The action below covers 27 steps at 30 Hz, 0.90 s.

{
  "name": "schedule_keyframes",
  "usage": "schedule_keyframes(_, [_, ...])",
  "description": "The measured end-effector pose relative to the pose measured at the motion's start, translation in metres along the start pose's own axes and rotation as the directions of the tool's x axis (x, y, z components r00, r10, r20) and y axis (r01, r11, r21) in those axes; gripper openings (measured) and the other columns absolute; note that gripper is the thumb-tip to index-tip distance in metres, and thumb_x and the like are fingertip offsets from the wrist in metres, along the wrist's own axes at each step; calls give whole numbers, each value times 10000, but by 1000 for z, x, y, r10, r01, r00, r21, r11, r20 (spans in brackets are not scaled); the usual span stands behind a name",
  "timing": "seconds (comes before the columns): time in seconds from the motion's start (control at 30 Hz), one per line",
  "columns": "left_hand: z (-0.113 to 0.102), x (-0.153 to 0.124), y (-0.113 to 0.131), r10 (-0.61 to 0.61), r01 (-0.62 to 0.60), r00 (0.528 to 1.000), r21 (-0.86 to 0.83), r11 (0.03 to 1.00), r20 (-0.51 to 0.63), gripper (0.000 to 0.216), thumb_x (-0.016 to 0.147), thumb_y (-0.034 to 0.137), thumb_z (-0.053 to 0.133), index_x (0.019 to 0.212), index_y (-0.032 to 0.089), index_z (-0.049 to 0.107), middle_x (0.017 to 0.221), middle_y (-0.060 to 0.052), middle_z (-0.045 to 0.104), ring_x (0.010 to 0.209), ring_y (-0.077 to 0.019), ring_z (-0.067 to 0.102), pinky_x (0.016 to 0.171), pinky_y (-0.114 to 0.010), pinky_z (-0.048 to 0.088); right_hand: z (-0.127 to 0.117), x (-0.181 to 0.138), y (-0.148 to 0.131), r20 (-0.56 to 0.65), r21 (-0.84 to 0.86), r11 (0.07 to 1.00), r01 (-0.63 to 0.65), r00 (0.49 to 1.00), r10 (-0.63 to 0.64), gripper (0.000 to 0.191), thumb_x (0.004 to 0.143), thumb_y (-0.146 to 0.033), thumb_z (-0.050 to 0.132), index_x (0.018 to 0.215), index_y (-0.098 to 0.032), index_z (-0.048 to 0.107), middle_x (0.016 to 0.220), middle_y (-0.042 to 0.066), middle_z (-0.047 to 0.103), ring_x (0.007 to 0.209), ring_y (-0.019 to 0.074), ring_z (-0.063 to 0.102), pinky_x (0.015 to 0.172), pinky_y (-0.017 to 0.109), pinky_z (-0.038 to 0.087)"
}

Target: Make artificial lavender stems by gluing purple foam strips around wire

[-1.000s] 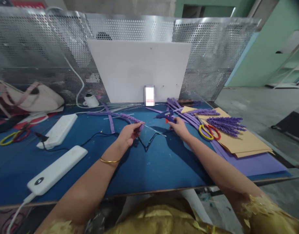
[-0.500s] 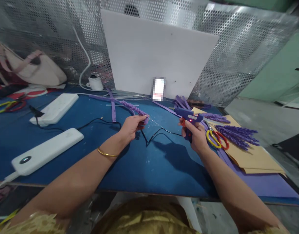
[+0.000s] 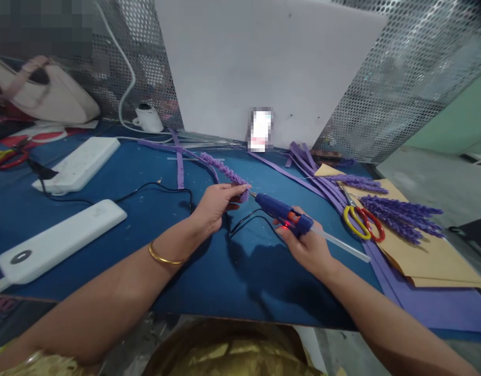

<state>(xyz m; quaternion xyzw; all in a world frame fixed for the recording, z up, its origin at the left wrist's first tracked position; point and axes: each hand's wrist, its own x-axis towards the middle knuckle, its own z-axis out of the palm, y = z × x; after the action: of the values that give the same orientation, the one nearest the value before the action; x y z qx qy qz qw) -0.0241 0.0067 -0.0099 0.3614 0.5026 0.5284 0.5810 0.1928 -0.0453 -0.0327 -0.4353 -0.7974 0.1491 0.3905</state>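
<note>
My left hand (image 3: 220, 203) pinches the lower end of a purple lavender stem (image 3: 222, 168), which slants up to the left over the blue table. In my right hand (image 3: 308, 243) is a blue hot glue gun (image 3: 281, 210), gripped with the fingers wrapped round its handle. A clear glue stick (image 3: 344, 244) sticks out of its back, and a red light glows near the grip. The nozzle tip points left, close to the lavender's end at my left fingertips; whether it touches I cannot tell. A purple strip (image 3: 180, 169) lies behind my left hand.
Scissors with yellow and red handles (image 3: 375, 224) lie on the right beside finished lavender stems (image 3: 400, 211) and brown paper (image 3: 440, 266). At left are a white power strip (image 3: 78, 164) and a white power bank (image 3: 63, 240). The black cord (image 3: 146, 185) crosses the table.
The glue gun has swung left and turned, bringing its nozzle from well apart to beside the lavender's end. My left hand keeps its pinch. The view has tilted downward.
</note>
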Motion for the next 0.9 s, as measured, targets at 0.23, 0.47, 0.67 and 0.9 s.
schedule_keyframes(0.23, [2,-3,0,-2,2,1000,20,1000,4,319,554,378,867,762,148,793,734,-55,692,648,-131,550,591,-264,390,1,1,-2,6,-126,992,-23,1000,24,287,953,-488,513,914,-216,594,817,63,649,715,209,631,651,302,451])
schedule_keyframes(0.47, [4,-4,0,13,-13,1000,33,999,1,311,556,379,869,748,147,792,742,-60,689,653,-132,548,584,-260,388,0,3,-2,5,-181,984,-3,1000,4,279,962,-471,490,887,-216,573,786,51,619,678,199,593,615,294,408])
schedule_keyframes(0.67, [4,-5,0,25,-25,1000,35,999,3,317,552,371,868,761,144,795,754,-58,684,654,-129,548,584,-255,396,1,3,-2,2,-201,980,-9,1000,10,268,966,-459,490,893,-208,553,755,36,591,641,186,559,597,286,378])
schedule_keyframes(0.9, [5,-6,0,45,-45,999,49,998,9,307,562,380,863,748,147,790,763,-66,696,668,-138,554,597,-265,400,1,4,-1,-2,-210,978,-9,1000,8,248,958,-447,499,891,-213,549,761,38,603,641,185,562,586,286,378])
